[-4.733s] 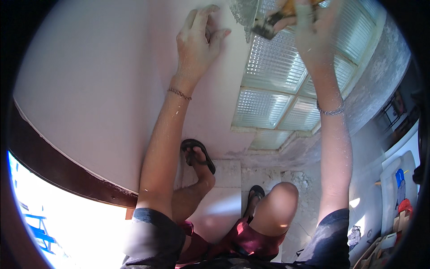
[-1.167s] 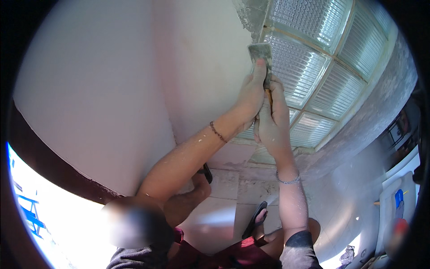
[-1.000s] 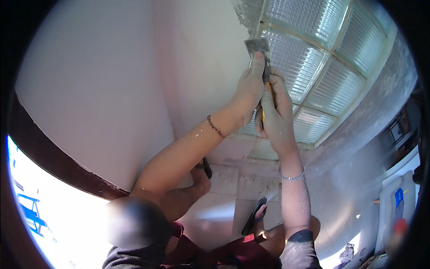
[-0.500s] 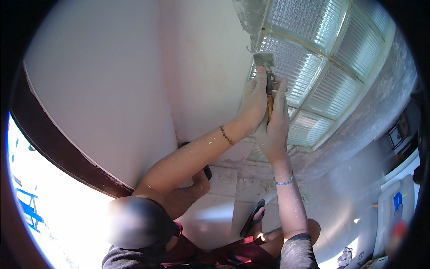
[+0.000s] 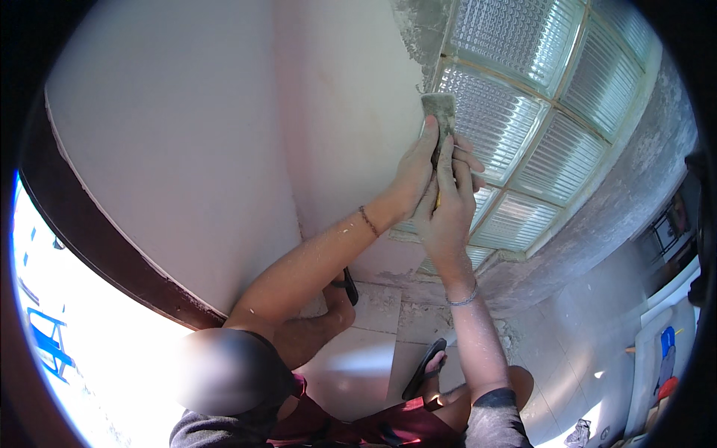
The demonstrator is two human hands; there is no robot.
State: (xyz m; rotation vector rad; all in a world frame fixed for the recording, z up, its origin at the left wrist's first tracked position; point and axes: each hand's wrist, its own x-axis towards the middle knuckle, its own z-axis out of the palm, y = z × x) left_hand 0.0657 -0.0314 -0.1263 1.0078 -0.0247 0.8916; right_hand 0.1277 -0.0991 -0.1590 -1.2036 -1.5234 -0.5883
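Note:
A putty knife [image 5: 439,108] with a dusty grey blade points up against the wall edge beside the glass blocks [image 5: 493,119]. My left hand [image 5: 415,168] is closed on it from the left, thumb laid along the blade. From the right, my right hand [image 5: 448,205] also grips it, one finger pressed up the blade and the other fingers curled loosely over the glass. Between the palms only a sliver of yellow handle shows; the rest is hidden. Grey dust coats both hands.
Bare grey cement [image 5: 420,33] borders the white wall [image 5: 336,89]. The glass blocks' right side meets a rough cement ledge [image 5: 620,194]. Below are my sandaled feet on the tiled floor [image 5: 351,351]. A dark door frame [image 5: 112,261] and a blue stand [image 5: 48,343] are on the left.
The putty knife has shifted slightly down. My right hand has moved a little left, and one of its fingers now lies straight along the blade.

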